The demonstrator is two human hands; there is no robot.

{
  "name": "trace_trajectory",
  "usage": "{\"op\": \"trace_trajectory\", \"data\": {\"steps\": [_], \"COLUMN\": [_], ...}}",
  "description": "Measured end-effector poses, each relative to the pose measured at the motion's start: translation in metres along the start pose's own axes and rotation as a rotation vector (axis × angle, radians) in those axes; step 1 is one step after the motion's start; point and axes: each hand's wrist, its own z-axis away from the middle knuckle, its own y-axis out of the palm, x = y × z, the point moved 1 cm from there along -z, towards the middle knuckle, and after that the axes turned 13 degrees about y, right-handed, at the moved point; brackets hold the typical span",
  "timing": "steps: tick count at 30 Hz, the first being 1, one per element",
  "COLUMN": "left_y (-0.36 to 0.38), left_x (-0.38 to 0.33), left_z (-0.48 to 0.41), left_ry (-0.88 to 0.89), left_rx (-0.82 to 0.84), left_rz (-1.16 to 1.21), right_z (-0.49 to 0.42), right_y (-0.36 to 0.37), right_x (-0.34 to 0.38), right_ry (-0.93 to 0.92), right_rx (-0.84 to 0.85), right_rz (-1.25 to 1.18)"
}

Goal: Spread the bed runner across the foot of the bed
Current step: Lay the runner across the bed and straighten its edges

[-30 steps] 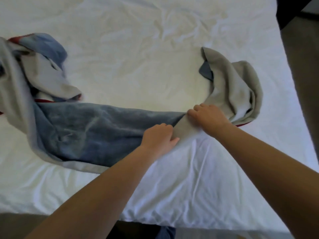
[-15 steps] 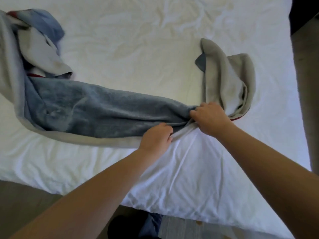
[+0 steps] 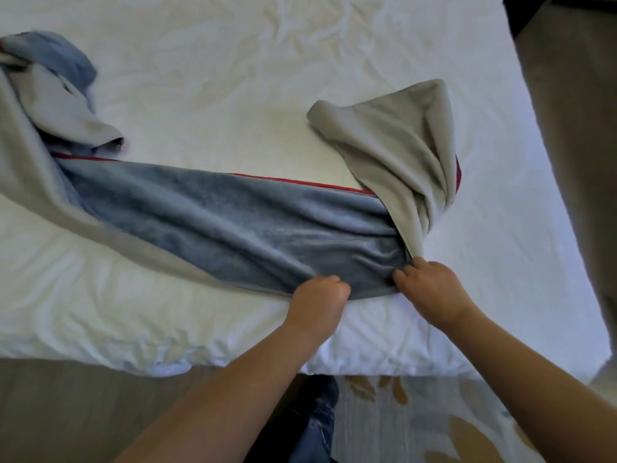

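Across the white bed (image 3: 233, 78), near its foot edge: bed runner (image 3: 233, 222) lies twisted, blue face up, grey ends bunched at both sides. Left hand (image 3: 317, 302) and right hand (image 3: 430, 289) each clench its near hem.

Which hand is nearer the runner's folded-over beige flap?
Right. Right hand pinches the bed runner just below the flap; left hand grips its near edge, further left.

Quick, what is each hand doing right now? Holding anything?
Left hand: closed, gripping the near edge of the bed runner.
Right hand: closed, gripping the same runner where its grey end folds back.
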Motion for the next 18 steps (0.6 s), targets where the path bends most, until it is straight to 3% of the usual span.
{"op": "trace_trajectory", "data": {"steps": [10, 18], "left_y": [-0.013, -0.026], "left_x": [-0.01, -0.026], "left_z": [0.007, -0.034], "left_ry": [0.0, -0.134], "left_rx": [-0.066, -0.28], "left_rz": [0.122, 0.236], "right_z": [0.009, -0.045], "right_y": [-0.012, -0.036], "right_x": [0.01, -0.021], "right_ry": [0.006, -0.264], "right_rx": [0.028, -0.152], "right_rz": [-0.062, 0.025]}}
